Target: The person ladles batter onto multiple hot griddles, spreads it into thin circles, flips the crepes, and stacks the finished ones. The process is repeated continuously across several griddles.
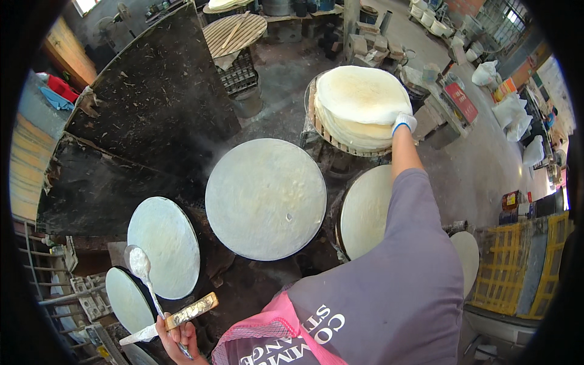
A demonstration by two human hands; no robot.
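My left hand (180, 337), bare, grips a metal ladle (152, 287) with white batter in its bowl, together with a long scraper (182, 316) that has a taped wooden handle. My right hand (405, 122), in a white glove with a blue cuff, rests at the near right edge of a stack of thin round flatbreads (360, 96). Whether its fingers pinch the top sheet is hidden. The stack lies on a round slatted rack (312, 102). Before me a pale sheet covers a large round griddle (266, 199), with a small hole in the sheet.
More pale-coated round griddles stand at the left (163, 247), lower left (130, 299) and under my right arm (365, 214). A dark board (155, 91) rises at the left. Behind are a slatted round tray (235, 34) on a crate and bricks (378, 43) by a post.
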